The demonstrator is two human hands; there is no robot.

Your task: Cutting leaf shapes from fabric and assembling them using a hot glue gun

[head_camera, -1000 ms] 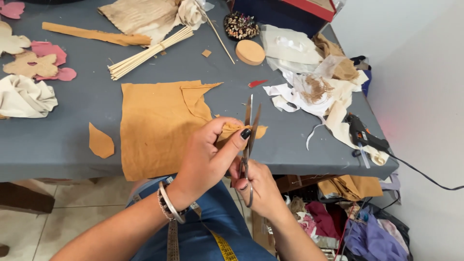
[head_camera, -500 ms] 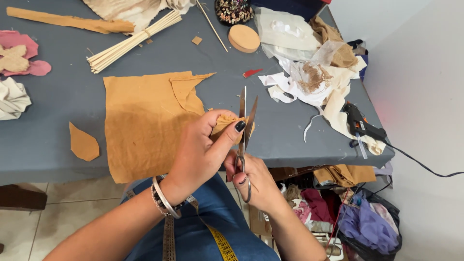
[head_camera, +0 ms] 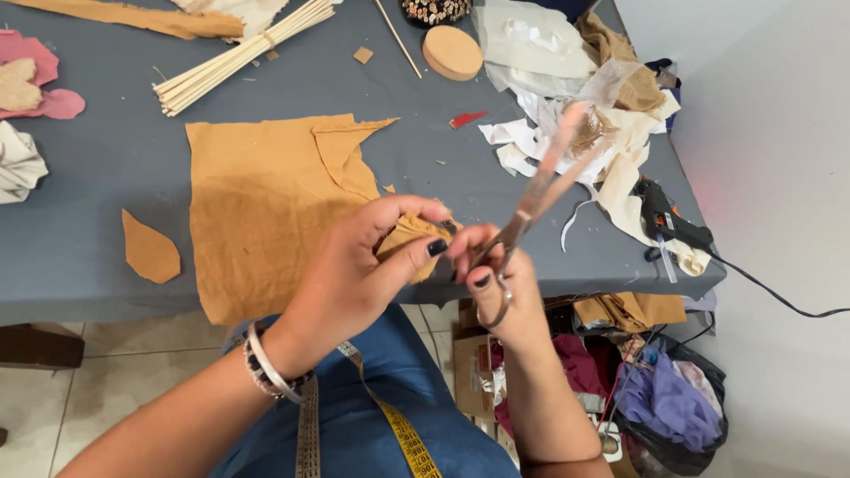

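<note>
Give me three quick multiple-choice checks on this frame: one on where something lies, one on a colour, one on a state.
1. Where does the cut leaf shape lie?
A. left of the big cloth
B. on the wooden disc
C. under the glue gun

2. What colour is the scrap in the left hand?
A. pink
B. mustard
C. white

3. How are the scissors in the right hand?
A. lying flat on the table
B. held up, blades pointing away over the table
C. stuck in the cloth

Answers: 1 A, it lies alone on the grey top beside the cloth's left edge. 2 B, it matches the big cloth. 3 B, the fingers are in the handles and the blades are raised.
</note>
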